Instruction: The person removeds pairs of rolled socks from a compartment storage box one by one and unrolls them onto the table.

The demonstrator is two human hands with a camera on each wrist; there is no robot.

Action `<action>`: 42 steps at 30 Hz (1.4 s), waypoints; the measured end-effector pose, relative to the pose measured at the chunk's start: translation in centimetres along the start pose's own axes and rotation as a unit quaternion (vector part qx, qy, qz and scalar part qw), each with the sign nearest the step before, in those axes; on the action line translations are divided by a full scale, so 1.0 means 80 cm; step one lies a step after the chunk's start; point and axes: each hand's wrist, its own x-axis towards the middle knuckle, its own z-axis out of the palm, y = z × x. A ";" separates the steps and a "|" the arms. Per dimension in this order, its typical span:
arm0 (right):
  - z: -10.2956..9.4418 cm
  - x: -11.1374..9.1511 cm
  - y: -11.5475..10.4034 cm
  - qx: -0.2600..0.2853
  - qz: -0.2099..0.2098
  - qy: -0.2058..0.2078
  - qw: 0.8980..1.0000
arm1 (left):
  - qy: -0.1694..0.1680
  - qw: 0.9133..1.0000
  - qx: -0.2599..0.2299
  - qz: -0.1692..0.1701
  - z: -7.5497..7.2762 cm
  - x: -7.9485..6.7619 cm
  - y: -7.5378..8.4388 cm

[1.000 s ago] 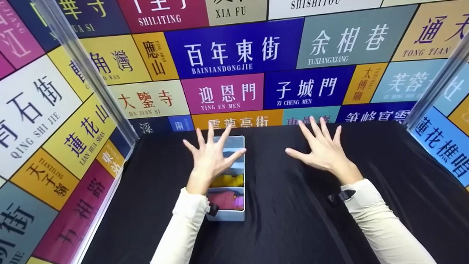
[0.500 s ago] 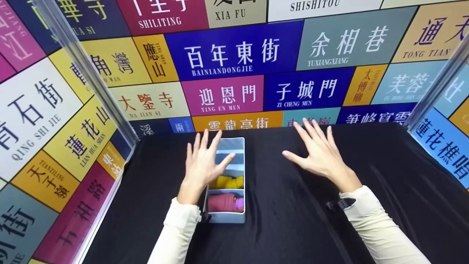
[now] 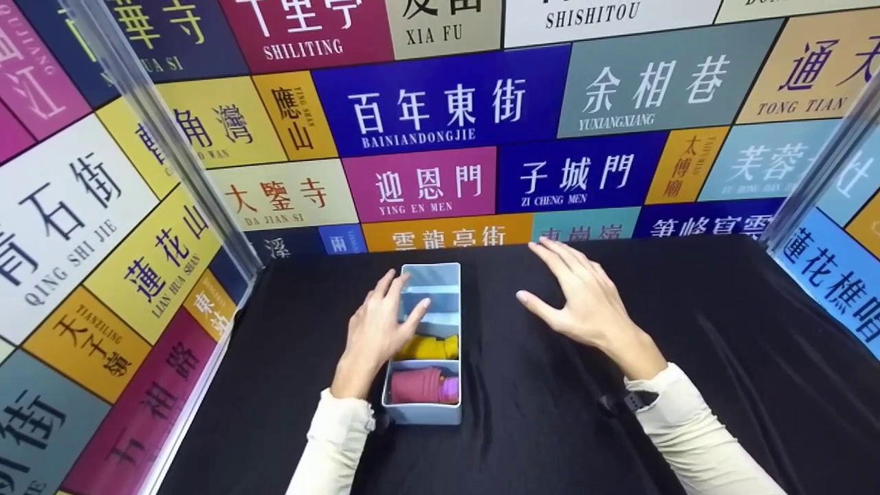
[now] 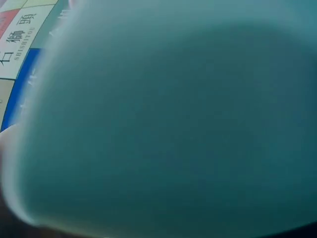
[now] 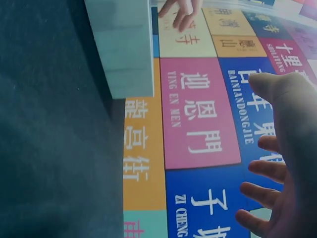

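Note:
A long pale blue divided box point(image 3: 427, 414) stands on the black cloth. My left hand point(image 3: 375, 330) is at its left side, fingertips right by the rim and thumb reaching over the compartments. In the left wrist view the box wall point(image 4: 163, 124) fills nearly everything, blurred. A rolled dark red cloth bundle point(image 3: 416, 385) with a purple end lies in the nearest compartment. Behind it sits a yellow cloth bundle point(image 3: 434, 347), partly covered by the left hand. My right hand point(image 3: 591, 302) hovers right of the box, fingers extended, thumb apart, holding nothing.
Black cloth point(image 3: 550, 440) covers the table around the box. A wall of coloured panels with printed characters point(image 3: 440, 103) rises behind and at both sides. Clear upright posts point(image 3: 196, 172) stand at the corners. The box's far compartments point(image 3: 433, 299) show bare blue walls.
My left hand has come down and toward me from above the box to its left rim, its spread fingers drawing together. My right hand has shifted slightly left and lower, its fingers less spread.

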 end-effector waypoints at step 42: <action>0.055 -0.038 -0.094 0.083 -0.100 -0.055 0.990 | 0.014 0.976 -0.191 -0.106 0.050 -0.022 -0.029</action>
